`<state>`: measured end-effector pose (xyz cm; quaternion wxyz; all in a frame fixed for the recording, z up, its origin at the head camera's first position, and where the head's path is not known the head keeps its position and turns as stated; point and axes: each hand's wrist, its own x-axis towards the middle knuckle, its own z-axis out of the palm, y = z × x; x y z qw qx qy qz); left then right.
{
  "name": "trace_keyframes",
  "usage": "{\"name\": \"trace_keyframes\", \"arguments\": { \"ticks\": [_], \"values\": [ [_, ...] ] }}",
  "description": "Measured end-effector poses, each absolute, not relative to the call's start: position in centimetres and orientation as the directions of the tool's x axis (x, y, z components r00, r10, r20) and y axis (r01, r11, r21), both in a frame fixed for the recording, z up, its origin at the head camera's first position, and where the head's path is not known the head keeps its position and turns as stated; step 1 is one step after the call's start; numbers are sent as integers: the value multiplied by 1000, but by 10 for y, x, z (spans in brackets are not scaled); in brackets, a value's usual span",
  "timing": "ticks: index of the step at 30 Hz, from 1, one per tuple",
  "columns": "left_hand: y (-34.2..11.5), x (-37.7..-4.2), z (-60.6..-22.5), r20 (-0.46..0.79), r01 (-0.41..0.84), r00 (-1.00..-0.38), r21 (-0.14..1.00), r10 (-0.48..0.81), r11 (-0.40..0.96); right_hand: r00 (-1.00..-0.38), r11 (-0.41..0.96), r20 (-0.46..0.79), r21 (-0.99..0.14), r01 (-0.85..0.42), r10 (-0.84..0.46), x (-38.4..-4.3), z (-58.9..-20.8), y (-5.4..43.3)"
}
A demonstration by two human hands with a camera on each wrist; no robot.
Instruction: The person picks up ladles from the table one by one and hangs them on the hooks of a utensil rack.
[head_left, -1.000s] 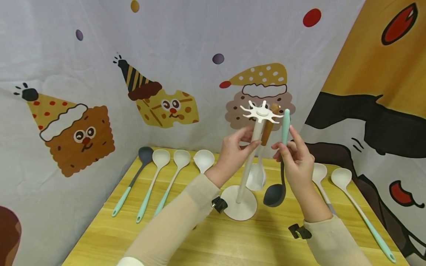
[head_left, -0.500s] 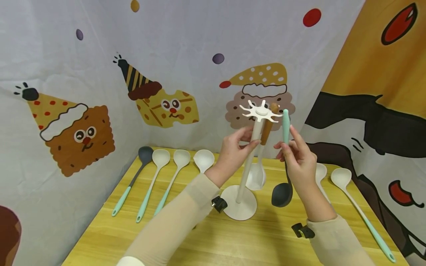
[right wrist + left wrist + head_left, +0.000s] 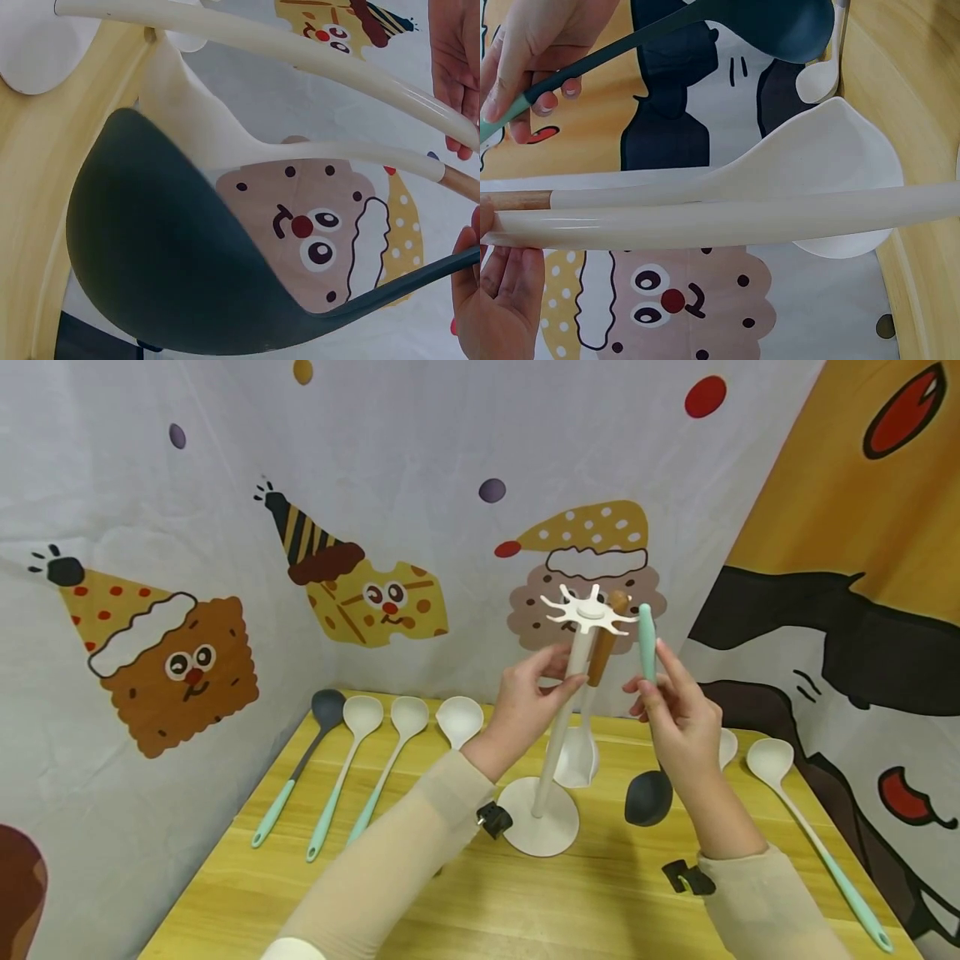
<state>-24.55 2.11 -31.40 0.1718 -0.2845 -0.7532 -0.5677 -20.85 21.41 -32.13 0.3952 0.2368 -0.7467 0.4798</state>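
My left hand grips the pole of a white utensil stand just below its ring of hooks. From a hook at the back hangs a white ladle with a wooden handle. Beside the hooks, my right hand pinches the mint handle of a dark grey ladle, bowl down above the table. The handle's top is close to a hook tip; whether they touch I cannot tell. In the right wrist view, the dark bowl looms large in front of the white ladle.
On the left of the wooden table lie another dark ladle and several white ladles, mint handles toward me. Two more white ladles lie at right, one fully visible and one mostly behind my right hand. A printed cloth stands behind.
My right hand has shifted slightly to the right, and the dark ladle's bowl has swung right, away from the pole. My left hand and the stand have stayed put.
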Motion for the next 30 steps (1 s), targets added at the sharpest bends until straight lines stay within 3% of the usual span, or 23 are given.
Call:
{"name": "trace_keyframes", "arguments": {
  "ticks": [15, 24, 30],
  "values": [
    [22, -243, -313, 585, 632, -771, 751, 252, 192, -539, 454, 842, -487, -746, 18, -206, -317, 219],
    [23, -243, -314, 584, 630, -773, 753, 247, 189, -557, 458, 830, -504, -732, 24, -205, -319, 218],
    [24, -244, -315, 579, 625, -777, 758, 247, 190, -493, 521, 870, -436, -734, 33, -206, -320, 220]
  ]
}}
